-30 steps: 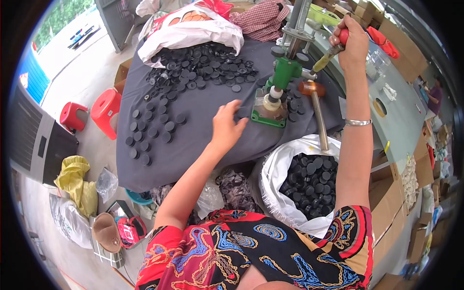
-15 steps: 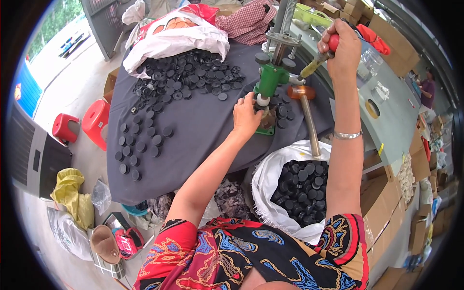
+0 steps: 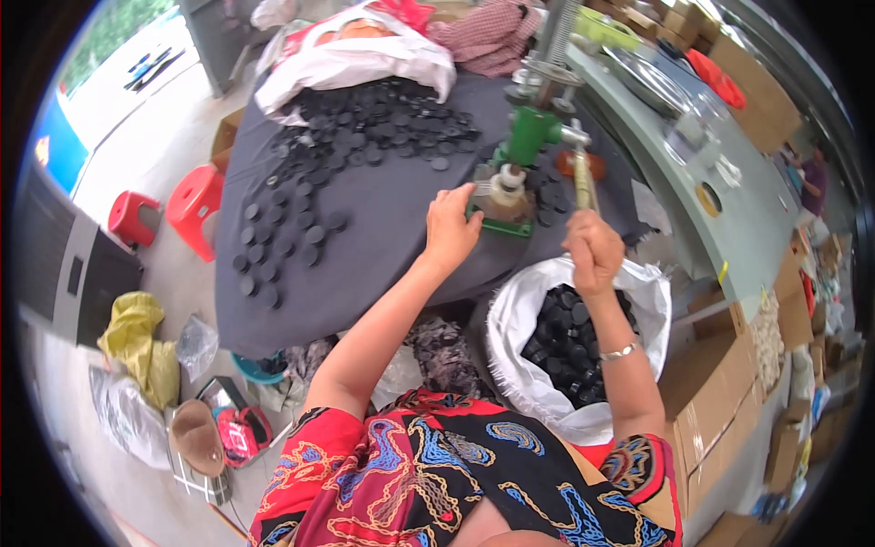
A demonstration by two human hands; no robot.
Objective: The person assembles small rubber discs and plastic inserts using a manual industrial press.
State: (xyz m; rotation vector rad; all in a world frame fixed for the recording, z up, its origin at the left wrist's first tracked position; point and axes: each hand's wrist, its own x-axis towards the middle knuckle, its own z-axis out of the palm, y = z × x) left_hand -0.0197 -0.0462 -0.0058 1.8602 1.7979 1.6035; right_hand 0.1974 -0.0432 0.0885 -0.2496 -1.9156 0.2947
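Head view: left hand pinches a small piece at the green press on the worktop; right hand's grip clenches the lever. Pulling early could crush fingers.

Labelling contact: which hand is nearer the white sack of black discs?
Right. The right hand grips the press lever just above the white sack; the left hand rests at the green press, farther away.

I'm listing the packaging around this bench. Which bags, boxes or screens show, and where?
White plastic bag: below the right hand, open, full of black discs.
White sack: far end of the grey table, crumpled, spilling black discs.
Brown cardboard boxes: right of the bag, stacked.
Yellow bag: on the floor at left, crumpled.
No screens show.
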